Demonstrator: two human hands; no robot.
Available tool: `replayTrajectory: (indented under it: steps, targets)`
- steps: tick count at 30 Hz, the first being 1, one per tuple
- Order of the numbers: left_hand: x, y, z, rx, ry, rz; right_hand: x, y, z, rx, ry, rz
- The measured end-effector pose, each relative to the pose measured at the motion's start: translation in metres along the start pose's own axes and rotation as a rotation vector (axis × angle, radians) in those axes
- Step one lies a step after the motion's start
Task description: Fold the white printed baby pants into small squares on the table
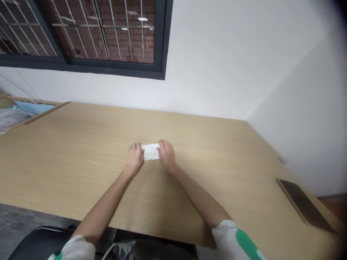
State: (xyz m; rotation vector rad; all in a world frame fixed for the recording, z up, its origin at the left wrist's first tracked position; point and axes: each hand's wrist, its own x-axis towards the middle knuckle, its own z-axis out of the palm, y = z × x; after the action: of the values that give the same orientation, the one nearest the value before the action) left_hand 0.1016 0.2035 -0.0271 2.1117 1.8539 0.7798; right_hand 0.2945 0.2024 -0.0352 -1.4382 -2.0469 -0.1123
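Observation:
A small white rectangular packet with faint dark marks lies on the wooden table, near the seam between two boards. It looks like a pack of tissues, though its print is too small to read. My left hand grips its left end, fingers curled over the edge. At the opposite end, my right hand holds it in the same way, with the fingers closed on it. Both hands rest at table height, and their grip hides the packet's two ends.
The light wooden table runs up to a white wall with a barred window. A dark flat tablet-like object lies at the right. To the left is an open box-like compartment with bags. A black chair stands below the near edge.

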Motion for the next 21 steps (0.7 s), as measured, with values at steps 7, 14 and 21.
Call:
replayTrajectory:
  steps: [7, 14, 21]
  targets:
    - [-0.007, 0.01, 0.024, -0.078, -0.125, 0.325, -0.005, -0.002, 0.016, 0.031, -0.245, -0.208]
    - [-0.018, -0.014, 0.032, 0.018, -0.175, 0.279, -0.011, 0.018, 0.011, 0.068, -0.302, -0.173]
    - [-0.031, -0.017, 0.011, 0.156, -0.159, 0.415, -0.019, 0.021, -0.002, 0.019, -0.209, -0.248]
